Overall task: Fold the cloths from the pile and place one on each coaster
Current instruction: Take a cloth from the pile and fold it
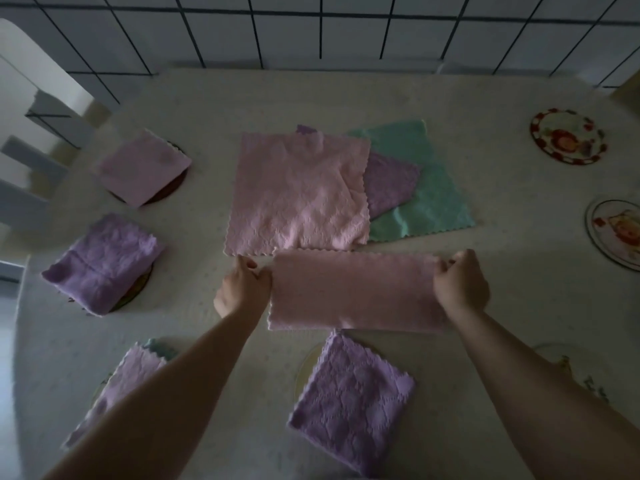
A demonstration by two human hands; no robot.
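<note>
A pink cloth, folded in half into a long strip, is stretched between my hands just above the table. My left hand pinches its left end and my right hand pinches its right end. Behind it lies the pile: a flat pink cloth on top, a purple cloth and a green cloth beneath. Folded cloths rest on coasters: pink at far left, purple at left, purple near centre, pink at lower left. Bare patterned coasters sit at right.
The table wears a pale dotted cover. A tiled wall runs behind it. A white chair stands at the left edge. Another coaster peeks out by my right forearm.
</note>
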